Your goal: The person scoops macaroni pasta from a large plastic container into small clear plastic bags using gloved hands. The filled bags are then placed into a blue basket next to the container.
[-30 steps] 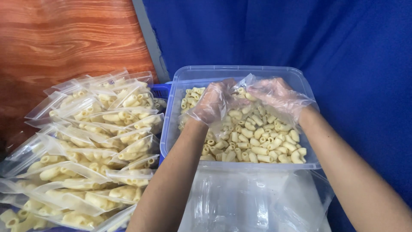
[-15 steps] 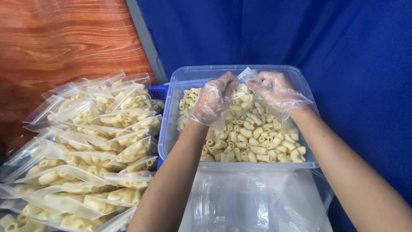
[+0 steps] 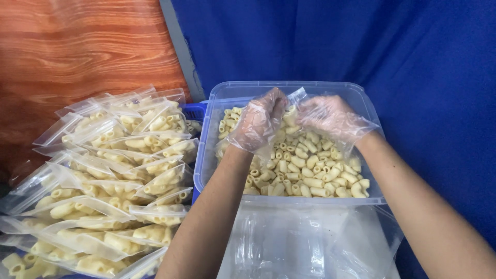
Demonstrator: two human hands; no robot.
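Head view, looking down at two gloved hands over a clear tub of dry macaroni. Left hand curled, fingers bent and pinching one side of a small clear bag. Right hand pinching the other side of the same bag, fingers close together. Bag held just above the macaroni, near the far end of the tub, with a few pieces inside.

Hard to see the bag's mouth, hidden between the gloves. Fingertips blurry under the thin plastic. Both arms cut off at the bottom edge.

Beside the tub, on the left, a big pile of filled bags, touching the tub wall and running off the lower left corner. Clear plastic sheet just below the tub, partly under the arms. Blue cloth behind and to the right. Wooden table showing at the top left, open past the pile.
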